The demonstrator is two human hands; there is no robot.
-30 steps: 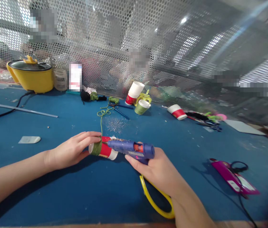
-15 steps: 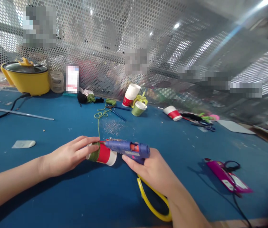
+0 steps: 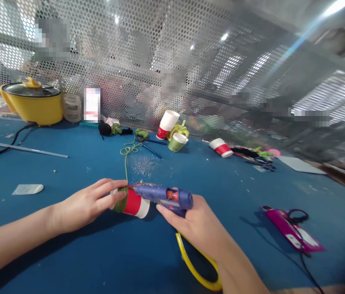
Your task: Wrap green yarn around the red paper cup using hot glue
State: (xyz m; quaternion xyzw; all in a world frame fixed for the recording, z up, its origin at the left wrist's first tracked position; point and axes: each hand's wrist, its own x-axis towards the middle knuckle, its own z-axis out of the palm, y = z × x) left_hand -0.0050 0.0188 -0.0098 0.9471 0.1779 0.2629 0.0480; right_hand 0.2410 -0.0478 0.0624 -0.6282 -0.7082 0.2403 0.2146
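A red and white paper cup lies on its side, one end wrapped in green yarn. My left hand is closed around the wrapped end, fingers over the top. From there a thin strand of yarn runs back across the table to a loose tangle. In my right hand is a blue hot glue gun, a small red light glowing on its body. Its nozzle meets the cup at the edge of the yarn, beside my left fingertips. A yellow loop hangs below my right wrist.
At the back stand a yellow electric pot, a jar, stacked paper cups and a green-wrapped cup. Another red cup lies tipped over. A purple packet with a black cable lies right. Perforated metal rises behind.
The view has shifted slightly. Both hands, the cup and the glue gun keep nearly the same arrangement, with the nozzle still at the edge of the yarn.
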